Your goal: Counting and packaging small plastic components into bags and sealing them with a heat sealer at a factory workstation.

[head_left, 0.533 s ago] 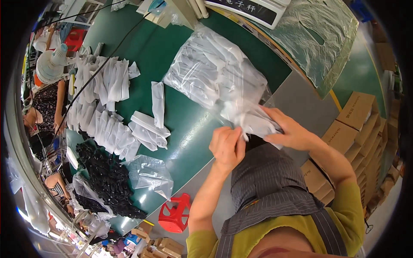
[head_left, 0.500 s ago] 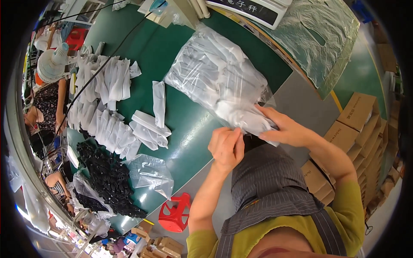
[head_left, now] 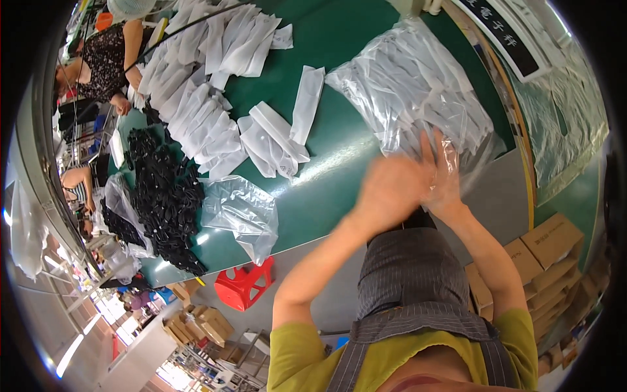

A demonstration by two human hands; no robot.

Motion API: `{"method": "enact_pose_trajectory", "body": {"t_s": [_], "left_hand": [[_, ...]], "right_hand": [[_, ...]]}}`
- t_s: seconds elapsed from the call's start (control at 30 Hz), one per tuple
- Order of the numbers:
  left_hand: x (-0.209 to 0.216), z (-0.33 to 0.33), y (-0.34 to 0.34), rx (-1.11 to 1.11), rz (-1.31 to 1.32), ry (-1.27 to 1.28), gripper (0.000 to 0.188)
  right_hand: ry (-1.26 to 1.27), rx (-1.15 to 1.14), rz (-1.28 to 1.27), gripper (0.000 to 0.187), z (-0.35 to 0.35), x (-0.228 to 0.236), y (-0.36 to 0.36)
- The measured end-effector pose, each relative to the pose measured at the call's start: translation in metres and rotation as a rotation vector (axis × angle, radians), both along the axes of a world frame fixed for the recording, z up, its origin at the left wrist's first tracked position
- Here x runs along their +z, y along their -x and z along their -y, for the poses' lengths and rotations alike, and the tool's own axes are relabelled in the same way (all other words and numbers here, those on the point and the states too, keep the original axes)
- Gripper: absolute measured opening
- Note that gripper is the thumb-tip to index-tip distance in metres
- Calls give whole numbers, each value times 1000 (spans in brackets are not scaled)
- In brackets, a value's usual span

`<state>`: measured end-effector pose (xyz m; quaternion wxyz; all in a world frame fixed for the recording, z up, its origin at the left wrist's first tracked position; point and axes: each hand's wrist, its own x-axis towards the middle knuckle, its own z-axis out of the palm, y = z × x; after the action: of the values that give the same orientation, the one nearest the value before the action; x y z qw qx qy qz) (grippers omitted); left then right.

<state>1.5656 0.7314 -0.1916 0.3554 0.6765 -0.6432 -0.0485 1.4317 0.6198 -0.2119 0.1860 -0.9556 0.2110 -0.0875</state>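
A large clear plastic bag (head_left: 408,85) packed with white frosted pouches lies at the near right of the green table. My right hand (head_left: 444,176) is at the bag's near end, fingers stretched out and apart against the pouches, with clear film over part of them. Beside it, my left hand (head_left: 392,193) is smeared by motion and overlaps the right wrist area; its fingers cannot be made out. A single white pouch (head_left: 307,104) and a few stacked pouches (head_left: 271,137) lie left of the bag.
Rows of white pouches (head_left: 196,124), a heap of black parts (head_left: 163,196) and an empty clear bag (head_left: 241,212) cover the table's left. A scale (head_left: 503,32) stands far right. A red stool (head_left: 245,284) and cartons (head_left: 542,251) are on the floor. Another person (head_left: 104,55) sits across.
My view has shifted, so the table's things sit elsewhere. My right hand has gone from gripping white pouches at the bag's mouth to fingers spread on them. My left hand has moved toward it.
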Motion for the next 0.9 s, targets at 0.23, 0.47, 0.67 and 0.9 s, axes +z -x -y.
{"method": "enact_pose_trajectory", "body": {"t_s": [0.23, 0.47, 0.67, 0.9], "left_hand": [[-46, -34, -136, 685, 313, -236, 40], [35, -112, -116, 741, 99, 16, 27], [59, -213, -68, 611, -47, -192, 33], [-10, -197, -54, 548, -74, -177, 33]], "right_hand": [[-220, -178, 4, 30, 17, 45, 80], [-315, 67, 395, 31, -44, 104, -80], [-171, 71, 321, 59, -132, -9, -254], [-7, 581, 155, 56, -103, -14, -207]]}}
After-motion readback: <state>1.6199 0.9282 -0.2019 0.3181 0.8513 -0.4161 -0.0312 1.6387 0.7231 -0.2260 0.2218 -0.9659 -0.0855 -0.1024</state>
